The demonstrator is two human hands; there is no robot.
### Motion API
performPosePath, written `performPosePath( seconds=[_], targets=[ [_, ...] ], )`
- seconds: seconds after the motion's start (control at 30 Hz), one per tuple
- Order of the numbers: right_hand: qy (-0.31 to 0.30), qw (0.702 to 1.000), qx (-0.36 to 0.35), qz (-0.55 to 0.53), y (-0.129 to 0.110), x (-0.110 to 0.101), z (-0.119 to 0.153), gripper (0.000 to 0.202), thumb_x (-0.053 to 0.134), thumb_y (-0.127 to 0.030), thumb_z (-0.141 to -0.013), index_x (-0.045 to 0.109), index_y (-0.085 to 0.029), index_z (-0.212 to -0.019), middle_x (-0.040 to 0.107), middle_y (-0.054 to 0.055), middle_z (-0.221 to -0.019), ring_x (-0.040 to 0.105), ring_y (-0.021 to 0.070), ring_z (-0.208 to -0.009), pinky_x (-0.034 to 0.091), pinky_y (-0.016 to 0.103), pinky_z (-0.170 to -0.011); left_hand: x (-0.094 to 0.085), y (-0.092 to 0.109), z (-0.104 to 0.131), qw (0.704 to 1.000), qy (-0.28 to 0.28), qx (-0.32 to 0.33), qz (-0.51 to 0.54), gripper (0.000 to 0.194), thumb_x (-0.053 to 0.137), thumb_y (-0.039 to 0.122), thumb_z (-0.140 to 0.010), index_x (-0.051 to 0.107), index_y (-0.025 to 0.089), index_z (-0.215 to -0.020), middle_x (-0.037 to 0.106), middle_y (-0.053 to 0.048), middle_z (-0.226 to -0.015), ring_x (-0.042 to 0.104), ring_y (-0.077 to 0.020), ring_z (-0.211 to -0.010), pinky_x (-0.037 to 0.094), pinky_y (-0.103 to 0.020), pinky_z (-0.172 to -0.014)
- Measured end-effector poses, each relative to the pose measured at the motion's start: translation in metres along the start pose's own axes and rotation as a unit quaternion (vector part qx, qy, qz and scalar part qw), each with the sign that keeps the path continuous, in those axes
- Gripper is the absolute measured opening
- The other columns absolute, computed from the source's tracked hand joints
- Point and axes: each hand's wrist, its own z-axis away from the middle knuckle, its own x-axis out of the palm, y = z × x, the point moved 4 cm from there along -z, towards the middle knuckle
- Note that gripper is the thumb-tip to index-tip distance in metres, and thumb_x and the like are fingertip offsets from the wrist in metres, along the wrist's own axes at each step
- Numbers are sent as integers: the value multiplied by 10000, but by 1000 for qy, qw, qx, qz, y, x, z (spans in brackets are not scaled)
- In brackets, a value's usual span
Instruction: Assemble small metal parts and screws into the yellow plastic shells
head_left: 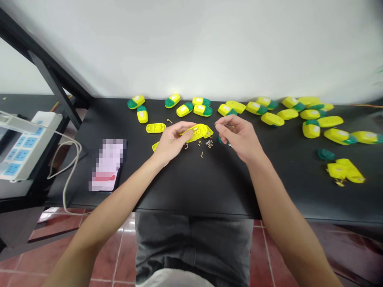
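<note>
Nearest lies red tile floor (113, 255), then the front edge of the black counter (194, 187), whose near half is bare between the forearms. At the left edge sits a blurred pink card (108, 164), and beyond that edge a power strip (25, 145) with its cable (68, 167). Mid-counter, the left hand (171, 141) curls around an open yellow shell (196, 132), thumb on top. The right hand (237, 137) is just beside it, fingertips pinched together; what they pinch is too small to tell. Small brass pins (206, 145) are scattered beneath. Loose parts (344, 170) lie near the right edge. Along the back edge runs a row of yellow-green cases (233, 108), under a white wall (209, 44).
</note>
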Motion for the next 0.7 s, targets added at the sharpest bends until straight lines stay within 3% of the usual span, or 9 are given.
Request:
performPosePath(
  seconds=[0.13, 0.33, 0.7],
  targets=[
    [-30, 1000, -3, 7, 0, 6, 1, 383, 876, -562, -786, 701, -229, -855, 621, -25, -720, 494, 87, -545, 445, 249, -480, 1, 3, 2, 1000, -9, -11, 4, 384, 813, 469, -863, 790, 184, -1120, 821, -91, -1109, 745, -200, -922, 557, -252, -670],
    [-105, 994, -2, -25, -7, 14, 9, 346, 871, -534, -810, 733, -243, -937, 654, -28, -733, 538, 95, -563, 492, 261, -511, 5, 6, 4, 999, -29, 1, 34, 411, 822, 503, -857, 801, 183, -1115, 820, -107, -1135, 766, -232, -1019, 612, -306, -794],
    [-138, 989, -4, -55, -18, 15, 13, 253, 853, -442, -859, 760, -257, -1005, 731, -2, -829, 576, 104, -584, 508, 264, -501, 5, 11, 8, 999, -22, 31, 20, 447, 838, 572, -835, 835, 194, -1073, 825, -102, -1137, 783, -241, -1004, 639, -342, -878]
  ],
)
